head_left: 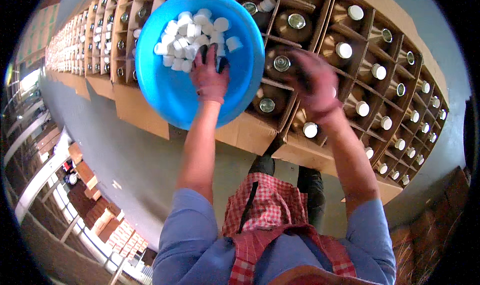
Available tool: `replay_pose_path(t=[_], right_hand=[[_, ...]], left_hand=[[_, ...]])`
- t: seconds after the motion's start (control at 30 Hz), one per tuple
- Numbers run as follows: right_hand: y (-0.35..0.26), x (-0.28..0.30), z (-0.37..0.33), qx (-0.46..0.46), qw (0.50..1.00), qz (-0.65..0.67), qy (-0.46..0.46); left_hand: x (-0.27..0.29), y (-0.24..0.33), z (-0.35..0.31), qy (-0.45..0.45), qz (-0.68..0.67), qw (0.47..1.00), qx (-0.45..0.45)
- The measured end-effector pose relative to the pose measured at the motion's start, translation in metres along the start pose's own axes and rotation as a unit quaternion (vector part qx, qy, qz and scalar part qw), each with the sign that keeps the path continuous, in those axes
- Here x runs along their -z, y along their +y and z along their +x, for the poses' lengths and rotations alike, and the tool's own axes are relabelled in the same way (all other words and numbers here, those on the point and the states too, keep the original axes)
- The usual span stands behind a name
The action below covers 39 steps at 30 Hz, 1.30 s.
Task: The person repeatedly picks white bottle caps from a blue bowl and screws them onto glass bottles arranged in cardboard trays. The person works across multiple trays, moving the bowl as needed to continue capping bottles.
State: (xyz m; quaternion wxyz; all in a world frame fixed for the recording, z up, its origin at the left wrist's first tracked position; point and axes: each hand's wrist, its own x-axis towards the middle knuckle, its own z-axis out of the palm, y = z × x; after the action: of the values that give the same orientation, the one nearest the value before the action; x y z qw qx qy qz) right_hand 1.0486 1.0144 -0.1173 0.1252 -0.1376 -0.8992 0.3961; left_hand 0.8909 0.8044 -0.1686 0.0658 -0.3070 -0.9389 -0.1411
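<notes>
My left hand, in a reddish glove with dark fingertips, reaches into a round blue basin. Its fingers are apart and touch the near edge of a heap of white caps; no cap shows clearly in its grip. My right hand, gloved alike, is over the divided cartons to the right of the basin. Motion smears its fingers, so what they hold is unclear. Closest to them is an uncapped glass bottle. Nearer to me, a capped bottle stands upright in its cell.
The basin rests on top of open cartons with cardboard dividers. Bottles with white caps fill many cells on the right, among uncapped ones. More cartons of bottles stretch away left. Stacked boxes stand at lower left.
</notes>
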Motion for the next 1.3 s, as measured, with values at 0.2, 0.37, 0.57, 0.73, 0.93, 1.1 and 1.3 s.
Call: replay_pose_path(t=[0.2, 0.37, 0.57, 0.73, 0.93, 1.1, 1.3], right_hand=[[-0.078, -0.131, 0.118, 0.008, 0.945, -0.168, -0.281], [-0.037, -0.168, 0.105, 0.02, 0.897, -0.335, -0.289], [-0.026, -0.161, 0.102, -0.045, 0.927, -0.252, -0.274], [-0.047, -0.13, 0.087, -0.052, 0.978, -0.13, -0.152], [-0.025, -0.118, 0.05, -0.08, 0.991, -0.101, -0.033], [-0.05, -0.089, 0.05, -0.031, 0.991, -0.084, -0.1], [-0.048, -0.116, 0.047, 0.087, 0.867, -0.394, -0.291]], left_hand=[[-0.118, -0.114, -0.01, -0.197, -0.107, 0.963, 0.148], [-0.074, -0.031, 0.017, -0.246, -0.031, 0.966, 0.067], [-0.076, -0.022, 0.024, -0.255, 0.0, 0.964, 0.072], [-0.14, -0.104, 0.011, -0.18, 0.104, 0.971, -0.114], [-0.09, -0.006, 0.018, -0.362, 0.056, 0.93, -0.024], [-0.118, -0.069, -0.046, -0.216, 0.052, 0.969, -0.111], [-0.072, -0.016, -0.029, -0.261, 0.084, 0.95, -0.149]])
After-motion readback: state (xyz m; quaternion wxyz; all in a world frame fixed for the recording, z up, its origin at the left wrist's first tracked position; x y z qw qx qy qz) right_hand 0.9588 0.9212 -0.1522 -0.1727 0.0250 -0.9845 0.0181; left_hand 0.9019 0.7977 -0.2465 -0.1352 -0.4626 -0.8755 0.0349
